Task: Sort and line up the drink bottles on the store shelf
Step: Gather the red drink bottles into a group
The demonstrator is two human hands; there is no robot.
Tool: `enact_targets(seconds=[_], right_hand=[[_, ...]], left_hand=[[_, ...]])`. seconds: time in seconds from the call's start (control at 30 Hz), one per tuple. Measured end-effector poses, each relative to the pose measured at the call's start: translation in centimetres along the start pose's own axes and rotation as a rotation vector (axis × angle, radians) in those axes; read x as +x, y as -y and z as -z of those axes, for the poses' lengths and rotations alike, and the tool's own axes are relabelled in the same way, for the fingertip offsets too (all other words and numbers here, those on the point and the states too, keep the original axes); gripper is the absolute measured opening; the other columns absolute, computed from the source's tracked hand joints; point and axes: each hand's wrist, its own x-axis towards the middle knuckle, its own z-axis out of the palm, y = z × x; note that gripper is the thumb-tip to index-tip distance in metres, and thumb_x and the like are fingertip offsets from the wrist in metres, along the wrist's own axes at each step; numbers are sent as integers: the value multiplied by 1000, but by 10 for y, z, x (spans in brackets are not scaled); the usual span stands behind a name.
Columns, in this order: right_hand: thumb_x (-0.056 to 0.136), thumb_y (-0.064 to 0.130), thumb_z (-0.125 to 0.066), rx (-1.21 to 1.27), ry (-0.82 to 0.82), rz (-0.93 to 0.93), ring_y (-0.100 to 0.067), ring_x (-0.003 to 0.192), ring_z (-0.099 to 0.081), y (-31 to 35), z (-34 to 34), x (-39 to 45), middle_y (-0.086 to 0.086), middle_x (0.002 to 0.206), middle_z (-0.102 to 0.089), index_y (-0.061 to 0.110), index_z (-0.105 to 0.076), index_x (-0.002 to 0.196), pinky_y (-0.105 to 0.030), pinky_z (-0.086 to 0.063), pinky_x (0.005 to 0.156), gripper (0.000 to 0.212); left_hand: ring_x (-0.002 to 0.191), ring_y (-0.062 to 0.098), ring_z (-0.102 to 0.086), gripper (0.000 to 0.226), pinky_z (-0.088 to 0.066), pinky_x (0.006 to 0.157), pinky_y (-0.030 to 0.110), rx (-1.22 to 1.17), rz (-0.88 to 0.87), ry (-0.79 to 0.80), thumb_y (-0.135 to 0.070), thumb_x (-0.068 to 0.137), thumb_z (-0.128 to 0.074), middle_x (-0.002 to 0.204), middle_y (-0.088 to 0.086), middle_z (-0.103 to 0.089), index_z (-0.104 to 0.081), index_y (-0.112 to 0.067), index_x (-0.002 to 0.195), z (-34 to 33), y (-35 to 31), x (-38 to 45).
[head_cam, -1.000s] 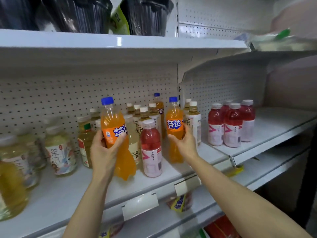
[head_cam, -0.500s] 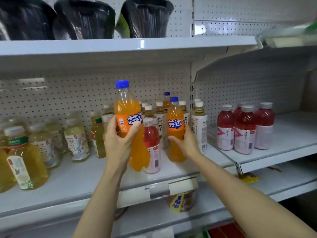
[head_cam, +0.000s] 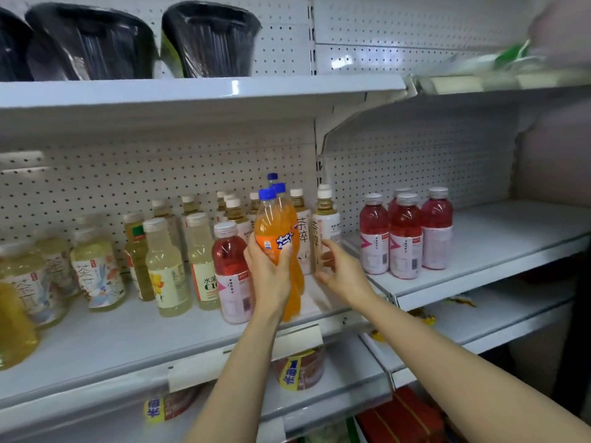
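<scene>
At the middle of the drinks shelf (head_cam: 134,334), the left hand (head_cam: 271,276) is wrapped around the waist of an orange soda bottle (head_cam: 276,238), which is held slightly tilted with its base at or just above the shelf surface; contact there cannot be confirmed. A second orange bottle (head_cam: 295,215) is partly hidden directly behind it. The right hand (head_cam: 339,266) is seen with fingers loosely spread, nothing gripped, its fingertips at the side of a white-labelled tea bottle (head_cam: 326,231); whether they touch cannot be told.

The held bottle is judged full and moderately heavy, its thin plastic wall stiffened by carbonation, smooth and liable to slip. The narrowed waist at and below the label is considered the soundest place to hold.

It is noted as tall, blue-capped, orange-filled, with an orange and blue label. Just left stands a red drink bottle (head_cam: 232,270), with pale yellow bottles (head_cam: 166,270) beyond; four red bottles (head_cam: 404,238) are grouped on the adjoining right-hand shelf.
</scene>
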Motion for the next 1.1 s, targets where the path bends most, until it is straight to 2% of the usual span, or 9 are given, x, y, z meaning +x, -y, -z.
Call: enact_targets(seconds=[0.13, 0.27, 0.4, 0.53, 0.67, 0.8, 0.9, 1.0, 1.1], right_hand=[[84, 16, -72, -57, -5, -16, -18, 123, -53, -14, 7, -6, -5, 137, -54, 18, -33, 147, -32, -45, 101, 74], [85, 16, -71, -99, -5, 17, -15, 122, -54, -23, 16, -9, -2, 140, -52, 18, -34, 147, -25, -42, 97, 72], [86, 20, -70, -211, -6, 4, -20, 124, -53, -37, 24, -10, -5, 140, -52, 18, -32, 148, -35, -45, 102, 73], [88, 21, -67, -332, -5, 33, -25, 124, -51, -49, 40, -13, -8, 139, -52, 17, -36, 146, -39, -45, 100, 66], [86, 21, -67, -469, -65, 69, -28, 116, -52, -75, 62, -17, -7, 126, -59, 13, -57, 128, -39, -47, 91, 44], [83, 19, -70, -505, -187, 39, -25, 103, -58, -102, 84, -24, -4, 109, -66, 12, -68, 108, -32, -46, 77, 26], [85, 21, -68, -493, -331, -50, -23, 95, -59, -123, 97, -28, -3, 101, -65, 14, -67, 100, -30, -46, 68, 16], [87, 21, -67, -434, -451, -130, -24, 100, -56, -142, 112, -27, -7, 107, -60, 11, -62, 107, -32, -48, 75, 23], [88, 18, -65, -351, -526, -198, -28, 110, -54, -153, 133, -18, -13, 118, -54, 6, -56, 118, -38, -47, 87, 34]], left_hand=[[131, 24, -41, 77, -40, 108, 55, 47, 11, -25, -41, 89, -66, 143, -1, -32, -22, -28, 150, -10, 11, 7], [131, 26, -41, 78, -40, 109, 50, 99, -20, -83, -35, 91, -66, 144, 6, -34, -21, -21, 152, -18, 14, 8], [140, 28, -33, 84, -37, 112, 51, 192, -68, -174, -29, 92, -67, 153, 11, -28, -15, -16, 155, -24, 13, -1], [149, 28, -19, 85, -24, 120, 49, 340, -410, -298, -31, 92, -67, 159, 16, -21, -14, -6, 155, -34, 1, -21], [146, 28, -25, 68, -18, 122, 37, 379, -659, -176, -24, 93, -63, 154, 16, -30, -33, -3, 149, -74, -11, -29], [135, 25, -38, 61, -37, 112, 42, 385, -509, 75, -25, 91, -67, 144, 12, -42, -42, -9, 144, -134, -4, -26], [132, 27, -37, 71, -39, 109, 42, 370, -352, 184, -31, 89, -70, 145, 13, -39, -36, -7, 146, -184, -9, -27], [140, 30, -27, 97, -29, 115, 44, 290, -38, 105, -51, 81, -72, 155, 14, -27, -22, -8, 152, -220, -12, -14], [147, 32, -21, 93, -24, 118, 48, -26, 310, 112, -45, 88, -65, 162, 13, -17, -11, -13, 156, -232, 0, 10]])
